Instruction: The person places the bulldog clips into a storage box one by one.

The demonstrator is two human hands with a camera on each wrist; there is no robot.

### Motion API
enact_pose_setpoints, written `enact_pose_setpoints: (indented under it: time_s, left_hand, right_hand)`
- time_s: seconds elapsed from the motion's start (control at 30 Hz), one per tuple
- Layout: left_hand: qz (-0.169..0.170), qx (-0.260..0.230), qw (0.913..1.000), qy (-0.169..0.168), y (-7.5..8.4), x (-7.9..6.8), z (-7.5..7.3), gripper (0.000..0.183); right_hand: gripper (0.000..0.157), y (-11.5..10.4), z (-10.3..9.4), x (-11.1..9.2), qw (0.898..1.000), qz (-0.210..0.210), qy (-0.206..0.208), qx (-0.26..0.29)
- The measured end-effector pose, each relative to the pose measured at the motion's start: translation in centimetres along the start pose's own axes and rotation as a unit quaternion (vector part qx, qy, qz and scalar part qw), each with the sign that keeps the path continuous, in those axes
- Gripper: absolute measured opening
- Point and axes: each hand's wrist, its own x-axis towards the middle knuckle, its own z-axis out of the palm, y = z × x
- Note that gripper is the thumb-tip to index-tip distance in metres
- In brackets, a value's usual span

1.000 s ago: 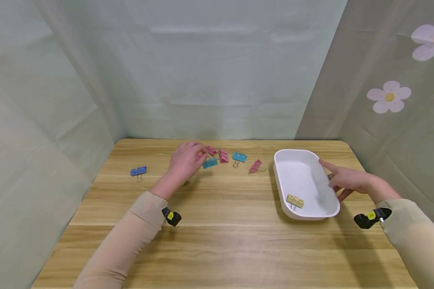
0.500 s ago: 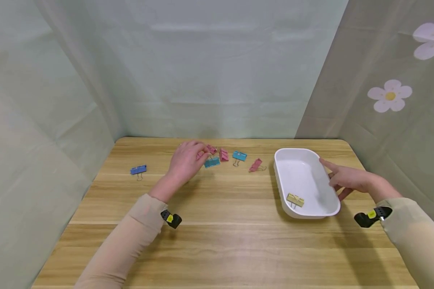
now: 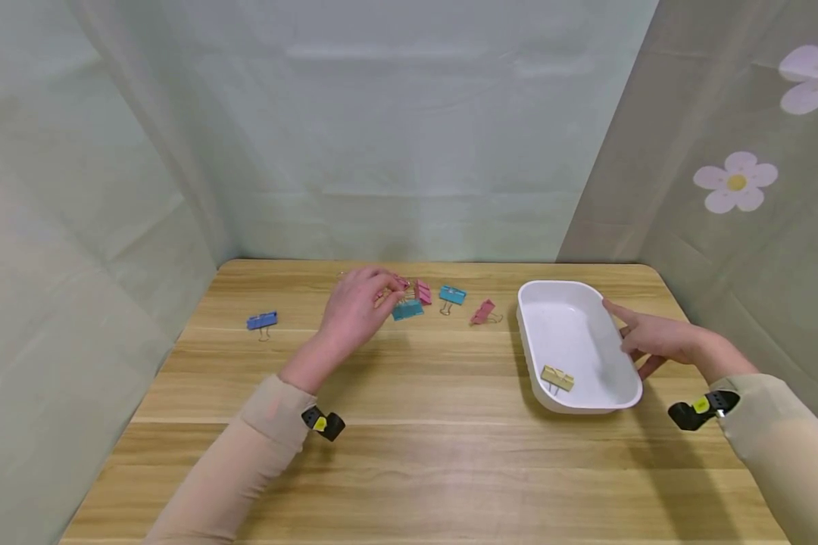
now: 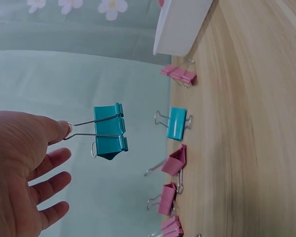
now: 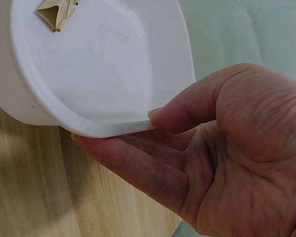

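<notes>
My left hand [image 3: 357,309] pinches a teal binder clip [image 4: 109,129] by its wire handle, with thumb and finger at the handle's end. In the left wrist view the clip hangs up off the wooden table [image 4: 246,148], and the other fingers are spread loosely. On the right, my right hand [image 3: 664,341] grips the rim of a white plastic tray [image 5: 103,64], thumb over the edge and fingers underneath along the outside. A yellow binder clip [image 3: 557,378] lies inside the tray, near its front left corner.
Several pink binder clips [image 3: 423,292] lie near the left hand, partly hidden behind it in the head view. Another teal clip [image 3: 452,295] and a pink clip [image 3: 482,312] sit between them and the tray. A blue clip [image 3: 262,321] lies at far left.
The left hand has shifted slightly to the right, carrying the teal binder clip with it. The right hand and tray have stayed in place.
</notes>
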Motion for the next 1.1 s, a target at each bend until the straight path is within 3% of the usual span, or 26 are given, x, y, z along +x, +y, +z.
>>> enact_pose_setpoints:
  time_s: [0.43, 0.6, 1.1]
  left_hand:
    - [0.034, -0.008, 0.9994, 0.004, 2.3, -0.2, -0.3, 0.016]
    - [0.057, -0.011, 0.9983, 0.005, 3.0, 0.0, 0.2, 0.018]
    - [0.074, 0.001, 0.9972, -0.012, 5.1, 0.6, 1.8, 0.012]
  right_hand:
    - [0.106, -0.1, 0.2, -0.1, 1.000, -0.002, 0.003, 0.002]
    - [0.107, 0.0, 0.2, 0.1, 1.000, -0.002, 0.002, 0.012]
    - [0.105, -0.1, 0.0, 0.4, 1.000, -0.004, 0.007, 0.018]
